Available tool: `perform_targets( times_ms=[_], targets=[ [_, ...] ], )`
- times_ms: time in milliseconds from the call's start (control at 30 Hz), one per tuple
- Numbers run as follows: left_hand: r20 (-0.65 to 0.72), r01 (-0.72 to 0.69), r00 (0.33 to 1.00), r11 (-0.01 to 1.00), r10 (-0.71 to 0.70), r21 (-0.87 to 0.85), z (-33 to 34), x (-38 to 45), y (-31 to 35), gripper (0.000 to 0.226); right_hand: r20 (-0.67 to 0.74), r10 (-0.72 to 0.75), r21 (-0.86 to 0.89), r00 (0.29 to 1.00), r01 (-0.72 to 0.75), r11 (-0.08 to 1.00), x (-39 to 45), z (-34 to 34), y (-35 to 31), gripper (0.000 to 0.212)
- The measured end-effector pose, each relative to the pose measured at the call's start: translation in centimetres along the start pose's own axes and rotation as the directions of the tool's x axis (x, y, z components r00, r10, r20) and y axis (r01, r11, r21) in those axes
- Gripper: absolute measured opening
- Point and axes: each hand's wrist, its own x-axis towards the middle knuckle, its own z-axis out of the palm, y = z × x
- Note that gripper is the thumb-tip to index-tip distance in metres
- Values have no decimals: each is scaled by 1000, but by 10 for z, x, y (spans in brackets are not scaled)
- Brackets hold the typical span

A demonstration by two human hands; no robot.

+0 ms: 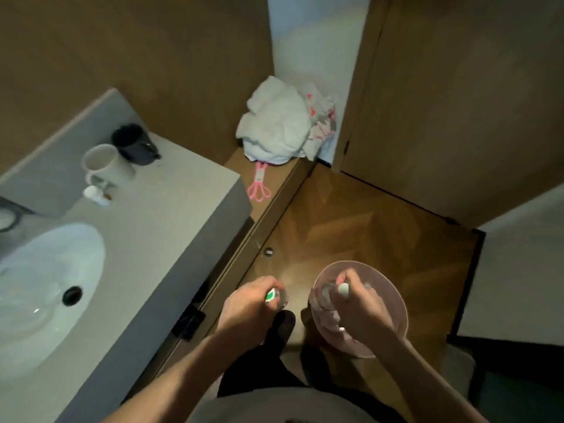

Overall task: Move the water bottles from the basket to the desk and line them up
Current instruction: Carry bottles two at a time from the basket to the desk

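While each grip holds a bottle — left hand (pixel 248 303) green-capped bottle (pixel 275 297), right hand (pixel 360 300) white-capped bottle (pixel 331 293)

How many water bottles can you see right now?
2: a green-capped bottle in the left hand, a white-capped bottle in the right hand over the basket. More may be hidden inside.

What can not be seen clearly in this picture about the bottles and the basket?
- Head view: the bottle with the green cap is mostly covered by the left hand.
- The bottle with the white cap is hidden below its neck by the right hand.
- What remains in the basket is blurred and covered by the right arm; no count is possible.
- The sink is cut off by the left edge.
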Motion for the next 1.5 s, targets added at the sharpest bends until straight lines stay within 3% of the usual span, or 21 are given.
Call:
perform_targets(
  times_ms=[133,333,600,833,1100,1300,1500],
  targets=[
    [-170,125,977,992,-126,-12,-18,-57,7,19,59,-202,-152,978,209,966,-21,-8,-24,15],
    [-366,279,857,924,-363,-262,-57,-154,7,21,211,-430,-272,878,476,836,-59,7,-85,22],
    [-557,343,644,849,-525,-403,-104,-309,-40,15,456,-626,-307,633,772,557,-144,87,-193,21],
    [-615,385,440,756,-654,-529,-124,-495,-111,14,600,-665,-234,446,892,387,-255,220,-281,15],
    [-655,538,127,606,-745,-586,-132,-676,-162,15,734,-653,-38,187,971,235,-403,357,-353,16],
    [-626,471,-122,510,-770,-720,-139,-766,-189,17,801,-599,86,-14,992,93,-493,436,-404,15],
    [-566,441,-300,414,-768,-796,-150,-828,-226,19,836,-524,177,-161,984,-19,-554,517,-451,18]
  ],
)
